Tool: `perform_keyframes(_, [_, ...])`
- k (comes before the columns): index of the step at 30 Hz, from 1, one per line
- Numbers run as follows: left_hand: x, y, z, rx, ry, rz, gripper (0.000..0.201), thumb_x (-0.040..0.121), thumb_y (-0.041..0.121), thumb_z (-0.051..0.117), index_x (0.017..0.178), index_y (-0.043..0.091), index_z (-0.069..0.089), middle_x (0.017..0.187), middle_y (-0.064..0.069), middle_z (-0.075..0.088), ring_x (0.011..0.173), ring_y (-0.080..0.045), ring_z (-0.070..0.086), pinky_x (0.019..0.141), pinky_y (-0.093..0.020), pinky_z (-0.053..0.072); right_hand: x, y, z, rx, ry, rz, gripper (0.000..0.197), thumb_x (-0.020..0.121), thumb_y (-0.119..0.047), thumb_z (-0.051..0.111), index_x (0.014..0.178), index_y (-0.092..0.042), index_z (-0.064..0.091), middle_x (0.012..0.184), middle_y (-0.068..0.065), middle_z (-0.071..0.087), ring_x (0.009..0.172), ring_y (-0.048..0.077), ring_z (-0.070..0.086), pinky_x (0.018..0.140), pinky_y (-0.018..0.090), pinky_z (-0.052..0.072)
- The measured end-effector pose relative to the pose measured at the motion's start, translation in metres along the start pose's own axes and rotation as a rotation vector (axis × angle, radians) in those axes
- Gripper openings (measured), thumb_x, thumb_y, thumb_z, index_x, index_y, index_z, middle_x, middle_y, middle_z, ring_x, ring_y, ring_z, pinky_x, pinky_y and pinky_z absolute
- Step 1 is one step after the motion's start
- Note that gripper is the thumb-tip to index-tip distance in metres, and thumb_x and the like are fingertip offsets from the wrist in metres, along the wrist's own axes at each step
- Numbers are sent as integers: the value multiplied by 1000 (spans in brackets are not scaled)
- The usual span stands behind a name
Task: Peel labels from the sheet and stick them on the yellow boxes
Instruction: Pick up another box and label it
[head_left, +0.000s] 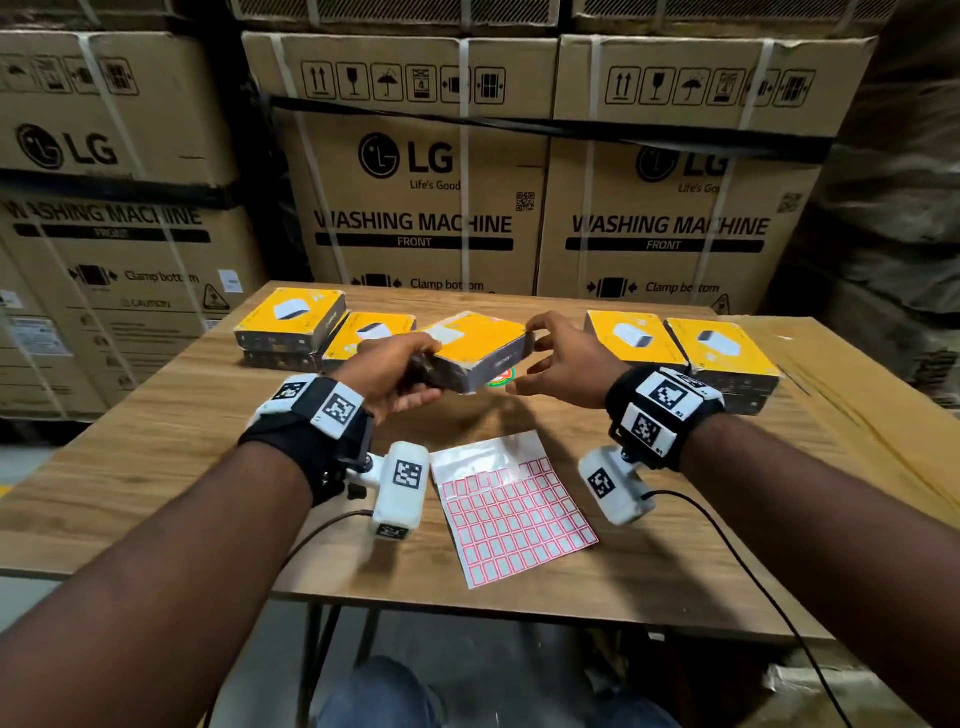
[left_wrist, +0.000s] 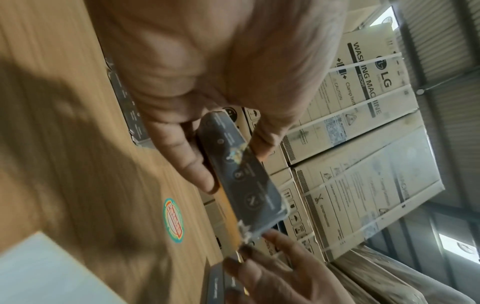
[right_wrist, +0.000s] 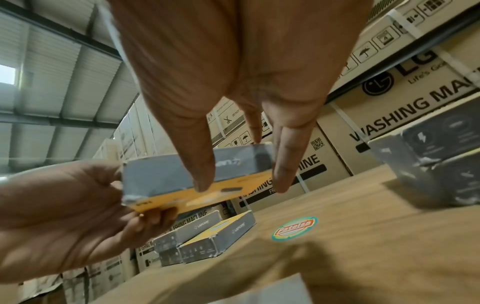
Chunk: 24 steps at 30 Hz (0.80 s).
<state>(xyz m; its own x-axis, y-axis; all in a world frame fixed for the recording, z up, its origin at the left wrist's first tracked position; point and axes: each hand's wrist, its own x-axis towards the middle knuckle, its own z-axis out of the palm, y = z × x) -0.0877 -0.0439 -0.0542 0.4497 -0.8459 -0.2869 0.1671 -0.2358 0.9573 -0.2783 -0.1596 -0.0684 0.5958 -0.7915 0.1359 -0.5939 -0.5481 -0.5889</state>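
Note:
A yellow box (head_left: 478, 338) with dark grey sides is held tilted above the table. My left hand (head_left: 410, 371) grips its left end, thumb on top and fingers underneath (left_wrist: 187, 160). My right hand (head_left: 540, 358) is at the box's right end with its fingers spread; the index fingertip touches the top corner. In the right wrist view the straight fingers (right_wrist: 202, 164) lie in front of the box (right_wrist: 168, 170). The label sheet (head_left: 514, 514), white labels with red borders, lies flat on the table below my wrists.
More yellow boxes sit at the back of the wooden table (head_left: 156, 467): a stack (head_left: 291, 317) and one beside it (head_left: 363, 332) on the left, two stacks (head_left: 634, 338) (head_left: 722, 348) on the right. A round sticker (head_left: 501, 376) is on the table. Large cartons (head_left: 415, 208) stand behind.

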Motion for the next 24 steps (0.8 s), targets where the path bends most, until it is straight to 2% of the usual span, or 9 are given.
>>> perform_keyframes(1, [-1,-2,4,-9,-3,11,11,89,17,67,92,10,59,88,-11,59,81,-20,62,63,-29,61,0,-1,1,-15,-8,15,85,67,-44,85,134,-22,38,121,1,62,99,18,67,108,45,36])
perform_keyframes(3, [0,-5,8,-8,-13,26,15,88,15,68,99,8,60,93,-13,63,90,-23,67,68,-33,61,-3,-4,1,31,-49,33,89,68,-34,88,139,-18,35,123,5,58,106,22,63,101,42,45])
perform_keyframes(8, [-1,-10,5,30,-73,-27,13,90,21,68,91,10,62,89,-9,64,95,-21,66,72,-37,60,-7,0,1,140,-216,96,95,63,-6,86,144,-16,38,134,6,51,120,23,53,99,43,51])
perform_keyframes(10, [-1,-13,5,59,-80,-42,14,91,23,68,92,11,63,87,-6,65,91,-18,66,73,-34,60,-4,1,4,320,-209,142,84,62,3,80,137,-15,48,134,9,50,120,26,55,96,46,53])
perform_keyframes(13, [5,-22,5,-7,-33,-39,12,94,22,62,96,10,61,93,-7,65,88,-17,66,68,-32,61,-4,-1,8,575,-174,183,52,77,14,66,124,-6,56,119,15,55,107,28,59,96,48,50])
perform_keyframes(17, [14,-34,7,-102,5,-44,19,97,18,59,107,2,58,105,-14,65,99,-24,66,70,-33,61,-3,-3,12,625,-238,178,47,82,11,64,123,-9,58,125,13,53,115,26,56,95,42,54])
perform_keyframes(19, [17,-39,7,113,7,-37,25,92,28,65,101,5,62,98,-13,66,95,-28,67,75,-37,60,0,0,16,425,-232,115,48,80,1,71,123,-15,60,129,10,54,122,22,53,98,39,52])
perform_keyframes(22, [24,-43,1,699,-40,80,42,79,50,68,75,8,67,68,-7,61,66,-30,60,76,-40,55,2,4,21,169,-211,62,49,77,-8,77,123,-18,62,132,4,56,124,17,51,101,36,47])
perform_keyframes(24, [25,-44,0,932,-7,172,37,85,45,67,84,8,69,71,-3,63,68,-22,58,73,-32,48,1,4,21,178,-216,55,43,81,-11,76,122,-15,63,126,0,57,121,16,51,100,32,45])
